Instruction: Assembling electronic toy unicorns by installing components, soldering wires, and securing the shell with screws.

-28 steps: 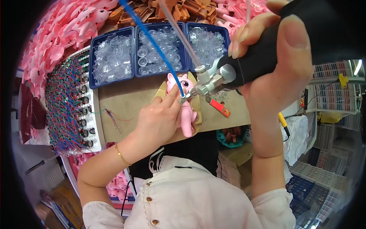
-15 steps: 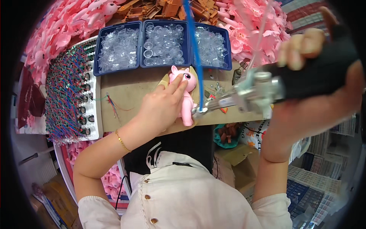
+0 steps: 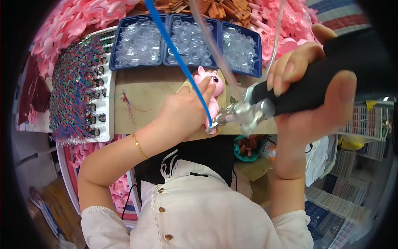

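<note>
A pink toy pony with a large painted eye lies on a tan fixture near the table's front edge. My left hand rests over the toy, its index and middle fingers pressing on the head; the palm hides part of the body. My right hand is wrapped around the black body of a hose-fed power screwdriver, held tilted. Its metal nose points left at the toy's lower end. The tip reaches the toy's leg area; whether it touches cannot be made out. A blue hose runs down to the tip.
Three blue trays of clear plastic parts stand behind the toy. A white tray of wired components is at left, with a few loose wires beside it. Pink parts and brown parts are heaped behind. A clear tube hangs at right.
The screwdriver has swung left and tilted more, its nose now at the toy's lower end. My left hand stays on the toy. The whole view has shifted slightly.
</note>
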A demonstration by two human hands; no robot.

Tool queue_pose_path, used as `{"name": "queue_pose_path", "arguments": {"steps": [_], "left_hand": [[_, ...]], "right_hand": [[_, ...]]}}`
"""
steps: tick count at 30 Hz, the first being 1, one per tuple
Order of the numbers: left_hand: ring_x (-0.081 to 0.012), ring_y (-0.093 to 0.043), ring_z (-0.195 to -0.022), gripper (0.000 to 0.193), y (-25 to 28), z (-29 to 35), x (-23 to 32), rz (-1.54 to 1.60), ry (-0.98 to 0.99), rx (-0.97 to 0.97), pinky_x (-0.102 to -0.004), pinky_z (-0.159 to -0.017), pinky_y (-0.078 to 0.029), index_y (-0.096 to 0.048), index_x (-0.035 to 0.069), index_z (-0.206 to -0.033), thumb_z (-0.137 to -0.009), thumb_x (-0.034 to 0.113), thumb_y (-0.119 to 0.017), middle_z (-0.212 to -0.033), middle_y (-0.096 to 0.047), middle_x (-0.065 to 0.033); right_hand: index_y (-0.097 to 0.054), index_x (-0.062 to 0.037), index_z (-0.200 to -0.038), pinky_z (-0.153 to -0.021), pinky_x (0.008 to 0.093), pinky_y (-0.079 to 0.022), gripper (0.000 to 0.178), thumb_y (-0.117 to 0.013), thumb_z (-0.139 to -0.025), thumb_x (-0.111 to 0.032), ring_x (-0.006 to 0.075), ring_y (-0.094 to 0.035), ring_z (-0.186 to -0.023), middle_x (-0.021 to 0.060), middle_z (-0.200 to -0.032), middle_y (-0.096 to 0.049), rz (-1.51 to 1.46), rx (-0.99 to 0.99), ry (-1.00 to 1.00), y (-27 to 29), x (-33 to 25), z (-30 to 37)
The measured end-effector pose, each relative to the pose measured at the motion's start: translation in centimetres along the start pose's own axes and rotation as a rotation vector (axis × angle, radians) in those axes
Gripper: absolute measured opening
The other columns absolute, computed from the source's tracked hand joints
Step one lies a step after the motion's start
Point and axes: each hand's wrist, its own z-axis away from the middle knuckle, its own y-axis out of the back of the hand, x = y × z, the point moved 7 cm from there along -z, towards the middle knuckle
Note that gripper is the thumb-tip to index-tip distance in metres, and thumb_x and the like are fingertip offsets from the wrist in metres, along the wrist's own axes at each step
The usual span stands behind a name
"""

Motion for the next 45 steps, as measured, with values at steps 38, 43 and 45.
{"name": "queue_pose_path", "arguments": {"steps": [38,43,45], "left_hand": [[-0.0343,-0.062,-0.08,0.016,6.0,-3.8,-21.2,0.254,0.316,0.483,-0.042,-0.073,-0.049,-0.067,0.0,-0.084,-0.072,0.01,-0.064,-0.082,-0.063,-0.0197],[-0.0279,-0.062,-0.088,0.022,9.0,2.8,-16.2,0.67,0.492,0.396,-0.0357,-0.078,-0.049,-0.066,0.003,-0.099,-0.078,0.008,-0.061,-0.093,-0.064,-0.0169],[-0.0266,-0.063,-0.08,0.015,6.8,5.6,-14.0,0.773,0.398,0.387,-0.0339,-0.071,-0.052,-0.067,0.002,-0.091,-0.077,0.004,-0.063,-0.092,-0.065,-0.0108]], "right_hand": [[-0.051,0.0009,-0.108,-0.057,0.0311,-0.044,0.055,-0.049,-0.088,-0.05,0.0197,-0.051,-0.06,0.0079,-0.073,-0.057,-0.418,0.117,-0.083,-2.0,-0.4,-6.7],[-0.05,0.0014,-0.11,-0.059,0.0311,-0.041,0.056,-0.05,-0.087,-0.049,0.0188,-0.049,-0.062,0.0073,-0.074,-0.054,-0.373,0.059,-0.091,-3.1,0.5,-6.3],[-0.05,0.0016,-0.111,-0.059,0.0311,-0.041,0.056,-0.051,-0.087,-0.049,0.0184,-0.048,-0.062,0.0071,-0.075,-0.054,-0.332,0.049,-0.096,-3.5,1.0,-5.8]]}}
